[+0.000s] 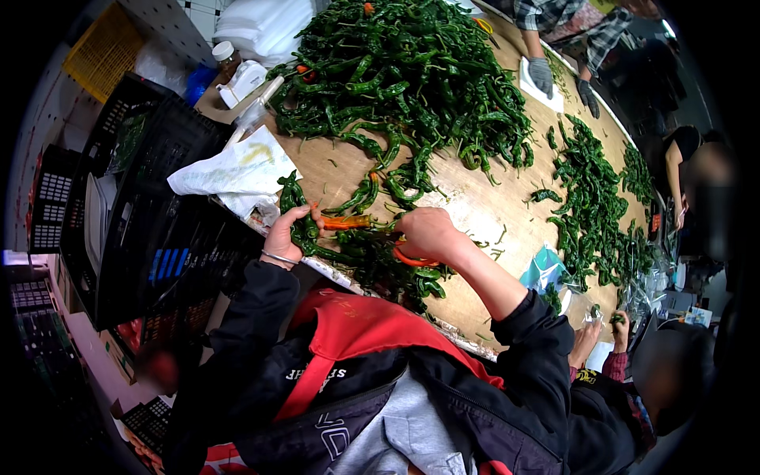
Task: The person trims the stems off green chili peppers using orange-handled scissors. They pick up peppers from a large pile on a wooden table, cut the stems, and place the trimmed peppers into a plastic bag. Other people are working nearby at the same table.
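Note:
My left hand [288, 235], with a metal bangle at its wrist, pinches green peppers [306, 228] at the near edge of the wooden table [469, 199]. A small red-orange bit shows by its fingertips. My right hand [428, 233] is closed on orange-handled scissors [409, 255]; their blades are hidden. Between the hands lies an orange pepper [344, 222], its stem end towards my right hand. Beneath them more green peppers [380, 261] are gathered at the edge. Just beyond, several loose green peppers [359, 193] trail from a large heap [409, 77].
A stained white cloth [237, 166] lies left of my hand, beside stacked black crates [136, 208]. Farther right are another pepper pile [588, 202] and plastic packaging [546, 267]. Across the table, a person's gloved hand [540, 77] rests on a white sheet; at right, another person's hands [588, 338] handle peppers.

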`<state>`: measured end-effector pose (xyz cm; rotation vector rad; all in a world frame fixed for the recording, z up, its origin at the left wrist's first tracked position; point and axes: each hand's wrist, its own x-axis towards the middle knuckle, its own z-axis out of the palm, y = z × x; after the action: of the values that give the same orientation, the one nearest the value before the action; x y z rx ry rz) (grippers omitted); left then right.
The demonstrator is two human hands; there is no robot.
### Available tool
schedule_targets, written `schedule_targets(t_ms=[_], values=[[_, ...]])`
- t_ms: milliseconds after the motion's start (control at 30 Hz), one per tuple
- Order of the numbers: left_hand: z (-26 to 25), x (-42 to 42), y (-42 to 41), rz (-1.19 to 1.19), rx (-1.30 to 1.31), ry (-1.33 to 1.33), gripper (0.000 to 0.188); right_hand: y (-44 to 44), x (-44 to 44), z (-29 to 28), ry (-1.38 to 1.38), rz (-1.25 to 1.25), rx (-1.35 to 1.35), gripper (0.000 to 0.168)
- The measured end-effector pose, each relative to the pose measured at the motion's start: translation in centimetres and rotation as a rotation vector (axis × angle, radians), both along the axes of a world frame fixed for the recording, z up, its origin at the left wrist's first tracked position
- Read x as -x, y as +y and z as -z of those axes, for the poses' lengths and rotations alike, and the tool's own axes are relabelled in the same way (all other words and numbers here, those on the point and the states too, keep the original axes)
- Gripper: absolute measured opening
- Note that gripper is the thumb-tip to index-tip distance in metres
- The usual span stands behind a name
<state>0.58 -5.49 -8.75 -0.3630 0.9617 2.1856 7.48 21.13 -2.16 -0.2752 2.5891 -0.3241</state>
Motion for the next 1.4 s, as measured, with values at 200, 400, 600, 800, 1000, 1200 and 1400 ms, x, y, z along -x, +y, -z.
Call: schedule_targets(t_ms=[200,400,600,800,1000,1200,1400], values=[[0.2,-0.7,-0.6,-0.053,-0.015,-0.022,0.017,-2.4,2.7,0.3,-0.059,-0.135,-0.101,0.021],[1.8,-0.5,-0.7,-0.038,-0.096,-0.049,0.037,1.9,1.3,-0.3,0.029,-0.082,0.161,0.028],[2.0,-3.3,3.3,0.200,-0.261,-0.118,0.028,3.1,-2.8,-0.8,-0.218,0.449,0.762,0.027],[0.4,-3.5,4.7,0.271,-0.379,-0.147,0.019,1.5,-5.8,0.9,0.132,0.529,0.693,0.036],[0.1,-3.9,5.0,0.306,-0.232,-0.135,0.020,0.5,-6.2,2.2,0.417,0.431,0.506,0.038],[0.5,-4.4,4.6,0.266,-0.105,-0.163,0.020,0.5,-6.3,3.2,0.173,0.498,0.687,0.031],[0.8,-3.3,3.9,0.168,-0.061,-0.055,0.027,6.5,-3.6,6.1,0.124,0.879,0.713,0.041]])
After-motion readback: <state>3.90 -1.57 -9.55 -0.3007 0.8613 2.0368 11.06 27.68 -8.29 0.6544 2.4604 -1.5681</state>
